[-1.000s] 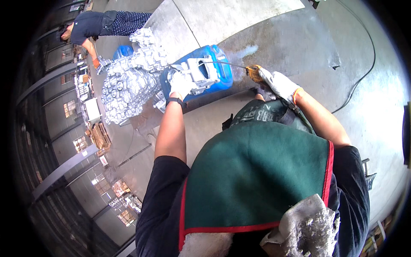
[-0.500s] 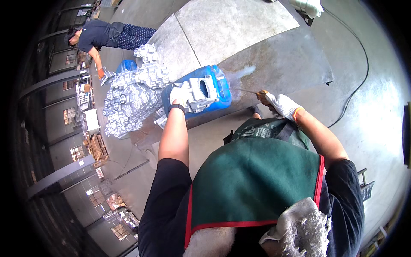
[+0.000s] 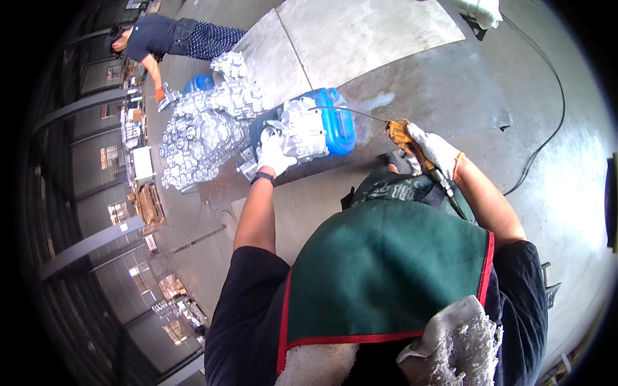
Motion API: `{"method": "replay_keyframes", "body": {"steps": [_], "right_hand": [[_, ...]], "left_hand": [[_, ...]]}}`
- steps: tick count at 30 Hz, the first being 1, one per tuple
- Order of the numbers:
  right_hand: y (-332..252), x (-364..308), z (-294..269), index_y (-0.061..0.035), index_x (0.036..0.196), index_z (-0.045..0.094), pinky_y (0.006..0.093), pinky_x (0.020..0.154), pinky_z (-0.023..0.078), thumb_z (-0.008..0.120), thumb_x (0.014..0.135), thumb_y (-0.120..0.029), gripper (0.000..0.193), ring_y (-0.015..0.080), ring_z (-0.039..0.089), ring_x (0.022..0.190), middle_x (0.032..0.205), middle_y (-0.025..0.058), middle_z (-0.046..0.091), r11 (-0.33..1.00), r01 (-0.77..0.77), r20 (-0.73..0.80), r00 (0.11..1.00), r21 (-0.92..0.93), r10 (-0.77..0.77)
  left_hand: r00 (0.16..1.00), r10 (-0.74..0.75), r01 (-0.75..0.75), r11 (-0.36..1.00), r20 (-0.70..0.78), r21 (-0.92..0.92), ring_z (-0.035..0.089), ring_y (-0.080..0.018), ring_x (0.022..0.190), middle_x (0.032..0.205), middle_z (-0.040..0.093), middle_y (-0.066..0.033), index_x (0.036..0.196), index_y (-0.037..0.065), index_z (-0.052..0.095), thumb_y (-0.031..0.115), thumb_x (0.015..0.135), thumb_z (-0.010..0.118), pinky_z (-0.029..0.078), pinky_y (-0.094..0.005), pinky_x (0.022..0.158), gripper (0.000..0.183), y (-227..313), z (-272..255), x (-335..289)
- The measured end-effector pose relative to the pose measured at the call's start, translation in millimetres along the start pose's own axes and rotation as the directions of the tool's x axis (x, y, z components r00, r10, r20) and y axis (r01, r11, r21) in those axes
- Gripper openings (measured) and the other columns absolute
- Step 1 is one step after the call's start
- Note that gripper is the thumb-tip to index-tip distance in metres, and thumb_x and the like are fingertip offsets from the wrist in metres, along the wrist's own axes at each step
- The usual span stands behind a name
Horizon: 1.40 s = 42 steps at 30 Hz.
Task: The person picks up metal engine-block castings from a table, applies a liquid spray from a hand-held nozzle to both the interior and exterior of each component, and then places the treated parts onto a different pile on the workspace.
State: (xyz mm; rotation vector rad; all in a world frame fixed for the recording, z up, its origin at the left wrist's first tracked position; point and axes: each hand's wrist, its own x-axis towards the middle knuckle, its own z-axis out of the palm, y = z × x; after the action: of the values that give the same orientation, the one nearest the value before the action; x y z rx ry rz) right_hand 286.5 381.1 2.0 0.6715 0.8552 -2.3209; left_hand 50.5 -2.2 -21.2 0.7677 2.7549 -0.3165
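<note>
Left hand (image 3: 275, 157) gripped the silver casting (image 3: 304, 132); a thin nozzle (image 3: 360, 114) bridged the gap from the right hand (image 3: 439, 153)

The casting lay just beyond the left hand and slightly to its right, resting on a blue container (image 3: 339, 128). That gloved hand was closed on the casting's near left edge, though the part hid some of the fingertips. The gloved right hand was wrapped around an orange trigger gun (image 3: 412, 145); whether its trigger was pressed could not be told.

The left hand was plainly the nearer one, touching the casting, while the right hand stood well apart from it on the other side. From the right hand, the casting lay to the left and a little farther from the body. The nozzle ran along that same line, leftward and slightly away, over the container, its tip at the casting's right side; whether it touched the metal could not be judged. The casting looked nearly as deep as it was wide, so its long axis was hard to read; the container's ran from left to right, rising slightly away from the body toward the right.

A dark hose (image 3: 458, 207) trailed from the gun back toward the body, below the right hand. Beyond the left hand, on its left, sat a heap of silver castings (image 3: 203, 135).
</note>
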Motion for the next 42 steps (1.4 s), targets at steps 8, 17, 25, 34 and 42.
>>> {"method": "replay_keyframes", "body": {"steps": [8, 17, 25, 34, 42], "right_hand": [[12, 21, 7, -0.0084, 0.087, 0.055, 0.0225, 0.043, 0.033, 0.045, 0.092, -0.050, 0.043, 0.0086, 0.043, 0.049, 0.065, 0.0005, 0.052, 0.989, -0.035, -0.009, 0.999, -0.141, 0.034], [22, 39, 3, -0.0098, 0.086, 0.056, 0.0223, 0.040, 0.031, 0.043, 0.092, -0.051, 0.044, 0.0069, 0.040, 0.046, 0.063, -0.0016, 0.049, 0.989, -0.076, 0.051, 0.995, -0.130, 0.084], [26, 46, 5, -0.0086, 0.083, 0.054, 0.0233, 0.039, 0.031, 0.041, 0.092, -0.051, 0.046, 0.0083, 0.039, 0.044, 0.061, -0.0017, 0.049, 0.966, -0.064, 0.076, 0.993, -0.249, 0.085], [25, 43, 6, -0.0095, 0.095, 0.056, 0.0209, 0.041, 0.030, 0.040, 0.093, -0.050, 0.043, 0.0060, 0.041, 0.047, 0.063, -0.0006, 0.052, 0.985, -0.070, 0.082, 0.993, -0.156, 0.083], [18, 29, 4, -0.0100, 0.084, 0.055, 0.0228, 0.040, 0.028, 0.040, 0.093, -0.050, 0.044, 0.0067, 0.037, 0.046, 0.060, -0.0036, 0.047, 0.993, -0.051, 0.054, 0.997, -0.104, 0.057]], "left_hand": [[0.994, -0.057, 0.059, 0.998, 0.088, -0.017, 0.038, -0.0363, 0.121, 0.125, 0.043, -0.0228, 0.120, 0.000, 0.042, 0.027, 0.050, 0.079, 0.036, -0.0406, 0.100, 0.084, -8, 4, 2], [0.995, -0.084, 0.083, 0.996, 0.058, 0.015, 0.037, -0.0377, 0.122, 0.127, 0.042, -0.0240, 0.124, 0.000, 0.040, 0.019, 0.052, 0.078, 0.035, -0.0391, 0.101, 0.083, 9, -10, 0], [0.983, -0.141, 0.138, 0.990, 0.116, 0.027, 0.036, -0.0365, 0.124, 0.131, 0.039, -0.0228, 0.127, 0.001, 0.038, 0.020, 0.053, 0.078, 0.034, -0.0387, 0.103, 0.086, 21, -22, -4], [0.983, -0.145, 0.145, 0.989, 0.114, 0.012, 0.036, -0.0354, 0.125, 0.132, 0.038, -0.0218, 0.129, 0.001, 0.036, 0.021, 0.053, 0.078, 0.034, -0.0385, 0.103, 0.089, 16, -21, -3], [0.969, -0.158, 0.160, 0.987, 0.192, 0.005, 0.037, -0.0370, 0.123, 0.130, 0.039, -0.0244, 0.126, 0.001, 0.037, 0.021, 0.054, 0.076, 0.035, -0.0383, 0.101, 0.084, 14, -18, 1]]}}
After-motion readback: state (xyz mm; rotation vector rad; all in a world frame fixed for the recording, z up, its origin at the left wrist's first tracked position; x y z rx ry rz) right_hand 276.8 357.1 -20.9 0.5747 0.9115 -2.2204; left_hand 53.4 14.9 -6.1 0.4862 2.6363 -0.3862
